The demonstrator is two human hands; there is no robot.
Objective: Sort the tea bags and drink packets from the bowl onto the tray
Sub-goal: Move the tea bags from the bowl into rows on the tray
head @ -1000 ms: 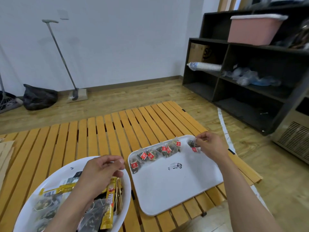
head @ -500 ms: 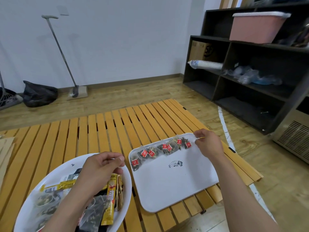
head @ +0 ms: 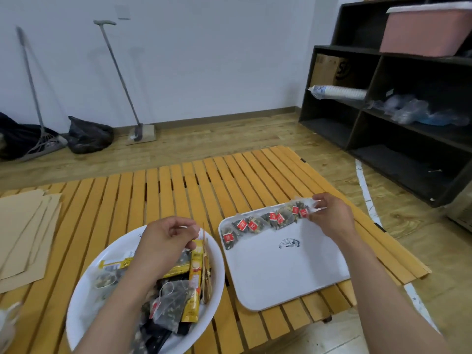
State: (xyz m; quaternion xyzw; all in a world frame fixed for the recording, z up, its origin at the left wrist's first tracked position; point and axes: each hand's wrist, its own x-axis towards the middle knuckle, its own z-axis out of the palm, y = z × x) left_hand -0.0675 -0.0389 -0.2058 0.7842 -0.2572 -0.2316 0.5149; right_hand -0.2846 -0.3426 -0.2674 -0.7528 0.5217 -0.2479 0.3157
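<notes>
A white bowl (head: 84,297) at the lower left holds several tea bags and yellow drink packets (head: 194,282). To its right lies a white tray (head: 281,274) with a row of several red-tagged tea bags (head: 258,223) along its far edge. My right hand (head: 329,218) is at the right end of that row, fingers pinched on the last tea bag (head: 302,210). My left hand (head: 166,238) hovers over the bowl with fingers curled; whether it holds something I cannot tell.
Both rest on a slatted wooden table (head: 178,190). Brown cardboard sheets (head: 23,231) lie at the left. A black shelf unit (head: 398,103) with a pink bin stands on the right. A broom and black bag lean by the far wall.
My right hand brought a tea bag down to the right end of the tray's row. My left hand stayed over the bowl. The camera tilted slightly.
</notes>
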